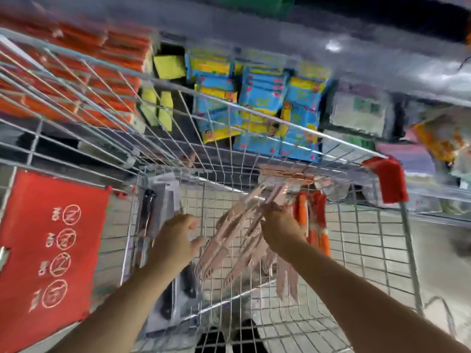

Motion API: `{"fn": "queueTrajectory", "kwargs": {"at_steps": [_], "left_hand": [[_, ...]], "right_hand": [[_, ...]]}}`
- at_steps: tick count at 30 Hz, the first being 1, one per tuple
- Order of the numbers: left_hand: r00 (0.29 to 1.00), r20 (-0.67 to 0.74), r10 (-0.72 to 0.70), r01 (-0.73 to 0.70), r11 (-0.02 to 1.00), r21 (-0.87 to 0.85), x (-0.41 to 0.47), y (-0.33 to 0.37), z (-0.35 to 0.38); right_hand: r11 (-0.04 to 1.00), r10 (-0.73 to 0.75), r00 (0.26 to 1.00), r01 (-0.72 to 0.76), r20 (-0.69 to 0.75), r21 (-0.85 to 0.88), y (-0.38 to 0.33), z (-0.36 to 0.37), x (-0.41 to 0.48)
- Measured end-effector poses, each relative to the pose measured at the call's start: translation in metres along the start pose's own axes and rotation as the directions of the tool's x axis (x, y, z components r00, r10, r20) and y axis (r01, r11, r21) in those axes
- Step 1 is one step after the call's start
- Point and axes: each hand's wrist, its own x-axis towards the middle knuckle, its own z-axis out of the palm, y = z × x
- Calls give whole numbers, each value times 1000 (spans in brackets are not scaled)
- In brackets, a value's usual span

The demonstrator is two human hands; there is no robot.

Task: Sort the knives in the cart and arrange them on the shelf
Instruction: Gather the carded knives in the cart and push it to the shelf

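Sorting early: right grip [279, 226] pinches pink knives [225, 239] inside cart [305, 131], left grip [175, 240] open, empty (none judged shelved yet).

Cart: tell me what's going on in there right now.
A person is reaching into the wire cart and sorting knives. The right hand grips a fanned bunch of pink knives above the cart floor. The left hand is open beside them and holds nothing. Packaged black-handled knives lie along the cart's left side, and orange-handled knives sit just beyond the right hand. The picture is motion-blurred.
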Motion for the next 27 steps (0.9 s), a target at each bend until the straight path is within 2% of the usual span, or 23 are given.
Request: {"fn": "queueTrajectory", "kwargs": {"at_steps": [4,7,9,12,16,21,27], "left_hand": [[999,3,-38,39,998,-42,16,-12,28],[999,-2,-53,53,998,-30,20,-20,45],[998,8,-61,61,998,-23,23,-24,55],[997,27,-72,72,997,-8,27,-27,65],[994,37,-105,105,994,-14,28,-29,72],[993,24,-112,112,994,14,29,-38,77],[991,17,-135,134,991,25,28,-42,84]], "right_hand": [[999,7,999,-5,50,-39,4,21,22],[997,-64,998,64,1,-36,6,28,40],[971,-181,983,173,-31,-163,6,30,53],[903,-299,953,296,39,-311,5,33,73],[837,-265,956,294,128,-462,9,44,92],[796,-319,947,288,35,-533,12,42,96],[766,-377,925,338,45,-547,11,38,98]]}}
